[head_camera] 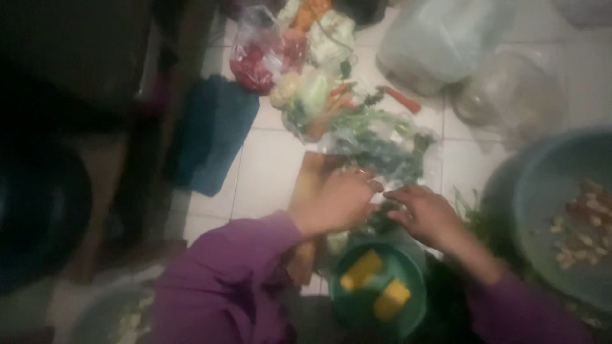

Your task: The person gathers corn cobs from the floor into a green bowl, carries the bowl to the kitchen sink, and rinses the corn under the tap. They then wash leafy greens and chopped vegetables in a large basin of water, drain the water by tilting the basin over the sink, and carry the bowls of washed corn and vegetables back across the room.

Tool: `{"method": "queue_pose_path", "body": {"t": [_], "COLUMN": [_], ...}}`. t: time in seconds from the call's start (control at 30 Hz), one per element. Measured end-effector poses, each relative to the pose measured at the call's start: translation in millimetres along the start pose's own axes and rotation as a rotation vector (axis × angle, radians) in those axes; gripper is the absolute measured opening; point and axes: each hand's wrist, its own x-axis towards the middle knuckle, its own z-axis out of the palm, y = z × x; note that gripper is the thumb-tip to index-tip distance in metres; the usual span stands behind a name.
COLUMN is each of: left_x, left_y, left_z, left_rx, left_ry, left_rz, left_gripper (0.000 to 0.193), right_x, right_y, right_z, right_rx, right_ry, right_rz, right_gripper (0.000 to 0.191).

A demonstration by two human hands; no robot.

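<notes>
White tiled floor (274,172), dim light, picture blurred.

Nearest: green bowl (357,306) with two yellow corn pieces (376,283) inside, set just below the hands. Purple sleeves (229,280) on both arms.

Left hand (341,200): fingers curled down onto a bunch of leafy greens (376,143), over the end of a wooden cutting board (309,181). Whether it pinches a stem cannot be told.

Right hand (428,213): fingers bent, tips pressed to the same greens just beside the left hand; the grip is too blurred to tell.

Leafy greens: dark green, ragged leaves with paler stalks, partly in clear plastic, lying on the board's far end and the tiles.

Right: large grey-blue basin (542,191) holding pale chopped pieces (580,223).

Left: folded blue cloth (213,134).

Farther: clear bag of red produce (264,57), pale cabbage and carrots (319,83) heaped beside it, clear plastic bags (446,44) beyond.
</notes>
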Motion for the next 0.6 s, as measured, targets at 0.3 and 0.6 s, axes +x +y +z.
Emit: {"method": "queue_pose_path", "body": {"t": [0.3,0.6], "left_x": [28,89], "left_y": [-161,-254], "left_z": [-8,-5], "left_rx": [-0.078,-0.240], "left_ry": [-0.075,0.177], "left_rz": [-0.086,-0.078], "left_gripper": [0.044,0.046], "right_x": [166,277], "right_y": [-55,-16], "right_z": [37,74], "right_rx": [0.031,0.087], "right_ry": [0.004,0.344], "right_rz": [0.144,0.195], "right_gripper": [0.042,0.039]}}
